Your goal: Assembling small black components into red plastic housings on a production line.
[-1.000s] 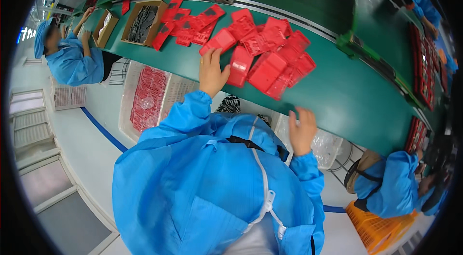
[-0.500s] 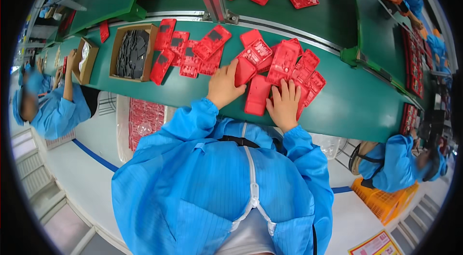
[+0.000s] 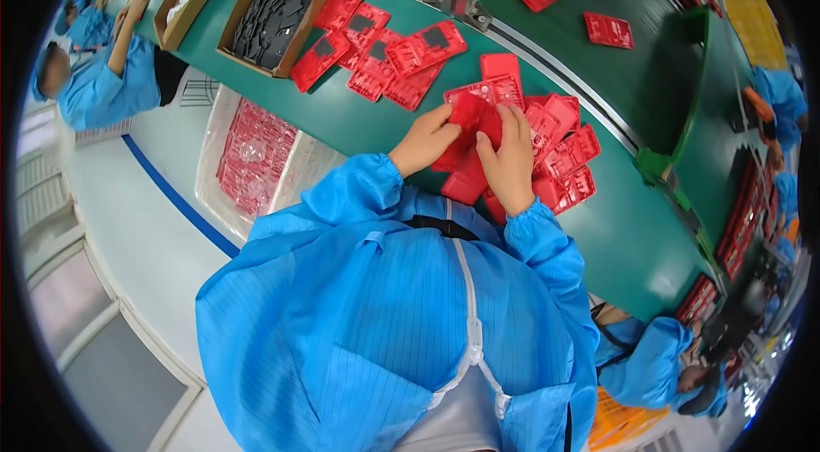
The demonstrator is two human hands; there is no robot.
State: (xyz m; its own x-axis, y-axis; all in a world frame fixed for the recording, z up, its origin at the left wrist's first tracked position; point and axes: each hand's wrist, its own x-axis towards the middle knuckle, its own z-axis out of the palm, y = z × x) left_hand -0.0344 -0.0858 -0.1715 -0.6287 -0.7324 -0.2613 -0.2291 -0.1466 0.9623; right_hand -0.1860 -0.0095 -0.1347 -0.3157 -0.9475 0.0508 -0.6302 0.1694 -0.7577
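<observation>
My left hand (image 3: 424, 141) grips a red plastic housing (image 3: 465, 114) by its left side, thumb and fingers pinched on its edge. Close beside it, my right hand (image 3: 510, 163) is closed on another red housing (image 3: 489, 124). The two pieces are raised over the bench, blurred and partly overlapping. Below them lies a plain-faced red housing (image 3: 466, 185), with more loose red housings (image 3: 568, 153) piled to the right of my right hand. Left of my hands is a group of red housings (image 3: 427, 49), several with a dark square pad stuck on.
A cardboard box (image 3: 225, 47) of black pads stands on the green bench (image 3: 623, 238) at left. Beyond the metal rail (image 3: 547, 50) and post, red housings (image 3: 608, 30) lie on a green belt. A bag-lined crate (image 3: 295, 170) of red parts sits below. Co-workers (image 3: 111, 85) sit at both sides.
My view has turned, swinging the bench diagonally. My left hand has brought its housing toward my right hand, which has risen from the pile and now grips a housing as well.
</observation>
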